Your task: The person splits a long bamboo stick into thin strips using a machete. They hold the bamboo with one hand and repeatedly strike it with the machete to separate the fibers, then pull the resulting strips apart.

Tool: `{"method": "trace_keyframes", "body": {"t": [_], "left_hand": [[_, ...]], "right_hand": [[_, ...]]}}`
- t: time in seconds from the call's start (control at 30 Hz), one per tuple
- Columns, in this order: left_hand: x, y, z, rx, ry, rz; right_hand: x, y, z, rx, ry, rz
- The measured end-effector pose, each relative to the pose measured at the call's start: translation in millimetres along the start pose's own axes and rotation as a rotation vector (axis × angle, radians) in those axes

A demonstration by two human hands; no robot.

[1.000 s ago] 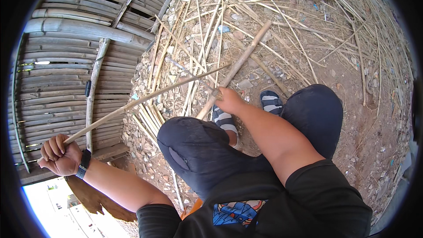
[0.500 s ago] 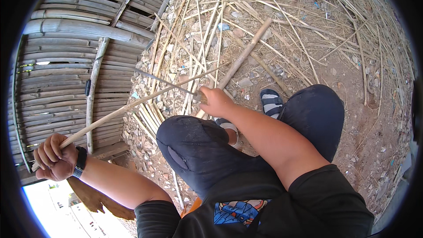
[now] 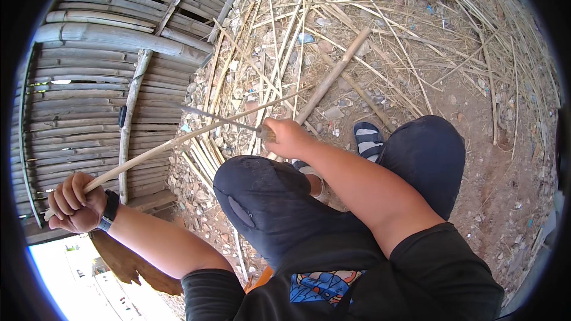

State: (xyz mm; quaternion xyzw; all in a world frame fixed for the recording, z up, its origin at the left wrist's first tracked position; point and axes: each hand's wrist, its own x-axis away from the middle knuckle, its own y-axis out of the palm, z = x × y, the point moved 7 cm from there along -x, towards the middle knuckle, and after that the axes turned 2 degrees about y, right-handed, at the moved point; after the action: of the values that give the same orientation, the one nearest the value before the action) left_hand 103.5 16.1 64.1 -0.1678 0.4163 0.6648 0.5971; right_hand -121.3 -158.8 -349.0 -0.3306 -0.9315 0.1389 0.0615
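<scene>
My left hand (image 3: 76,203), at the far left, is closed around the thick end of a long, pale bamboo stick (image 3: 156,153). The stick slants up to the right in front of me, and its thin end reaches over the ground litter. In the middle, my right hand (image 3: 289,138) grips a long knife by its wooden handle (image 3: 266,134). The knife's narrow, dark blade (image 3: 209,116) points left and crosses the stick; motion blurs it slightly. Whether the edge touches the stick, I cannot tell.
A bamboo slat wall (image 3: 89,104) rises on the left, with an upright pole (image 3: 132,119) against it. A thick wooden pole (image 3: 334,72) lies on the ground ahead. Loose bamboo strips (image 3: 285,41) and stones cover the ground. My bent knees (image 3: 422,154) are below my arms.
The knife blade has swung down a little, its tip now lower and nearer the stick. My left hand has risen slightly with the stick's thick end.
</scene>
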Motion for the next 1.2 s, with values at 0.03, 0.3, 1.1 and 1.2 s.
{"method": "trace_keyframes", "body": {"t": [0.03,0.3,1.1,1.2], "left_hand": [[-1,0,-1,-0.002,-0.003,-0.004],[9,2,-1,0.033,0.001,-0.031],[-18,48,-28,0.115,-0.055,-0.198],[-10,36,-22,0.088,-0.020,-0.144]], "right_hand": [[4,-1,24,-0.030,0.059,0.041],[3,-13,46,0.112,0.323,0.032],[10,-11,99,0.067,0.377,0.135],[16,-10,116,0.073,0.508,0.153]]}}
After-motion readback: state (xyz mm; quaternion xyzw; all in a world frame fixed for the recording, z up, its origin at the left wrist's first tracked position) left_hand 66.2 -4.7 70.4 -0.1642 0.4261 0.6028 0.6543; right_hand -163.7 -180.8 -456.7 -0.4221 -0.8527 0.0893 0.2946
